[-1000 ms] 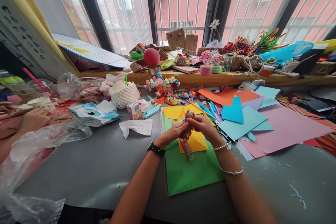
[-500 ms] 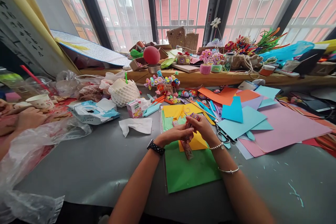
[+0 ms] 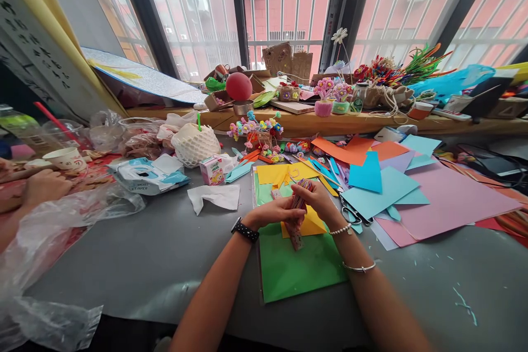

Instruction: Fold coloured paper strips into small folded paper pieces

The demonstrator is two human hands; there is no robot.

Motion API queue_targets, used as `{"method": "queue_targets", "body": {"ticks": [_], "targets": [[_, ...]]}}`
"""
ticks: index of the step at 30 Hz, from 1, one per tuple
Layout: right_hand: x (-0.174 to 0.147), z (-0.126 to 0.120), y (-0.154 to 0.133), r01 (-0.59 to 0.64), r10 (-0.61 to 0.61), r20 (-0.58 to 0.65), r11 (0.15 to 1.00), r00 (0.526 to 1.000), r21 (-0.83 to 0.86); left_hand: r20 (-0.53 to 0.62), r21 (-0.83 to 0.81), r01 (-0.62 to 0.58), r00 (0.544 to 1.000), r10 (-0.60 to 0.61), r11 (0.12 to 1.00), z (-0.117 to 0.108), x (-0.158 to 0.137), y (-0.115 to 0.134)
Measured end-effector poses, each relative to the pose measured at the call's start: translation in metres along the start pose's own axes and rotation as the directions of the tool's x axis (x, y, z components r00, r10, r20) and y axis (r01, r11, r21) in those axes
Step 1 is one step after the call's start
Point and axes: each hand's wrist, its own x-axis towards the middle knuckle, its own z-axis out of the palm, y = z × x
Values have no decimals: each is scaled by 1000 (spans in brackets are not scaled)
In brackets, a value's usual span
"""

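Observation:
My left hand [image 3: 275,212], with a black watch on its wrist, is closed around the lower end of a small bundle of multicoloured strands [image 3: 302,187]. At the upper end, my right hand [image 3: 318,199] pinches the same bundle; a beaded bracelet and a bangle circle that arm. Some of the fingers hide each other, and part of the bundle is covered. Under the hands lies a patterned pinkish strip [image 3: 296,237], possibly a ruler, across yellow paper [image 3: 315,225] and a green paper pack [image 3: 297,275].
Scissors [image 3: 351,214] and coloured paper sheets [image 3: 379,192] lie to the right. A white tissue [image 3: 214,198], a wipes pack [image 3: 148,176] and a small pink carton [image 3: 212,169] are at left. Another person's hand [image 3: 47,184] shows at far left, near a clear plastic bag [image 3: 61,231].
My fingers have shifted slightly on the bundle, and more of its striped side now shows between the hands. The things on the table stay where they were.

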Motion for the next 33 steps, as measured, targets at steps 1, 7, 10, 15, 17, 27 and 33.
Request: {"method": "queue_targets", "body": {"ticks": [1,7,10,15,17,27,33], "targets": [[0,0,1,1,-1,-6,1000,1000,1,-15,13,-4,1000,4,1000,0,0,0],[2,0,2,11,-10,-6,1000,1000,23,-30,74,-54,998,56,996,2,0,4],[1,0,0,9,-8,-23,999,1000,32,-46,37,-45,998,46,998,3,2,2],[1,1,-4,13,-12,-18,999,1000,44,-113,-29,-55,992,51,998,5,8,-3],[1,2,-4,18,-18,-16,999,1000,38,-133,-67,-68,989,59,995,6,9,-4],[-2,-5,-10,-24,16,100,997,995,75,-156,-156,-161,978,137,974,6,9,-7],[-1,-5,-10,28,-29,75,999,997,18,-175,-188,-165,975,133,968,6,10,-9]]}}
